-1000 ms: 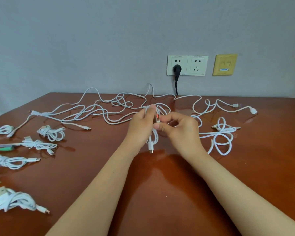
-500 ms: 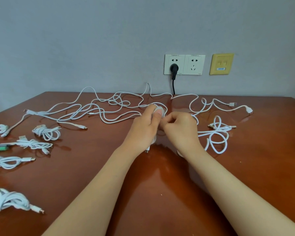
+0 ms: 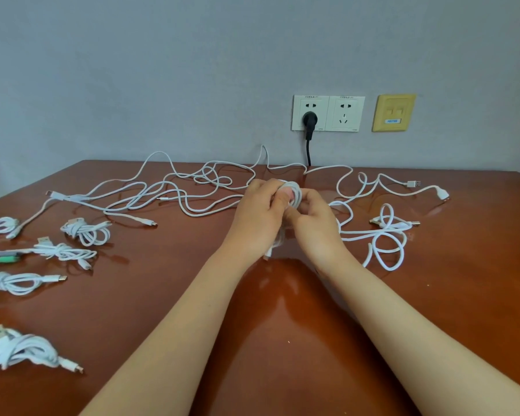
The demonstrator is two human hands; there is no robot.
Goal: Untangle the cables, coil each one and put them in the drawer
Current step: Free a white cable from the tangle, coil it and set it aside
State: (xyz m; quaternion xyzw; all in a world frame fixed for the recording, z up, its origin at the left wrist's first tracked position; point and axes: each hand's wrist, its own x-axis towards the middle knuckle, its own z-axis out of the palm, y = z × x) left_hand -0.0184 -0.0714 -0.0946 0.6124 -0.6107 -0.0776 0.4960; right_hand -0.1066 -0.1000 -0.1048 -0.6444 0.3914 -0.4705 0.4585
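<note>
Coil [image 3: 296, 192] in left hand [image 3: 258, 214], right hand [image 3: 315, 226] (socket [image 3: 346, 114] print illegible)

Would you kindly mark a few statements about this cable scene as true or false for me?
1. The left hand and right hand both hold a coil over the table. True.
2. The plug is in the right socket. False: it is in the left socket.
3. Several coiled cables lie at the table's left. True.
4. Every cable on the table is coiled. False: loose cables lie tangled at the back.
5. A yellow plate is on the wall right of the sockets. True.
</note>
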